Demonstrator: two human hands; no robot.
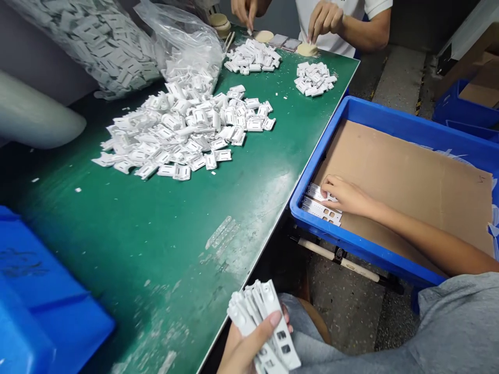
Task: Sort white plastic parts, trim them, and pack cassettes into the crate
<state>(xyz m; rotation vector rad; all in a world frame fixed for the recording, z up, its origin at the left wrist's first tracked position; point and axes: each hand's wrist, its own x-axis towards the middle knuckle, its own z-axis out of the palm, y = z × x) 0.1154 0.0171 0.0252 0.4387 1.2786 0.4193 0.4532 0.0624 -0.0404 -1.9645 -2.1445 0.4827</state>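
My left hand (pixel 249 349) is closed around a small stack of white plastic strips (pixel 270 295) with square holes, low in the view by the table's near edge. To the right, my right hand (pixel 346 196) reaches into a blue bin (pixel 353 236). Its bent fingers grip a white perforated strip (pixel 314 191) at the bin's left end, partly hiding it. Beside that strip lies another group of white strips (pixel 320 211) with square openings, on a brown cardboard sheet (pixel 409 182).
Small white plastic parts form a large pile (pixel 175 130) on the green table (pixel 187 208), partly spilling from a clear bag (pixel 187 36). Smaller piles (pixel 315 79) lie near a co-worker's hands (pixel 325 19). A blue container (pixel 42 306) stands at lower left.
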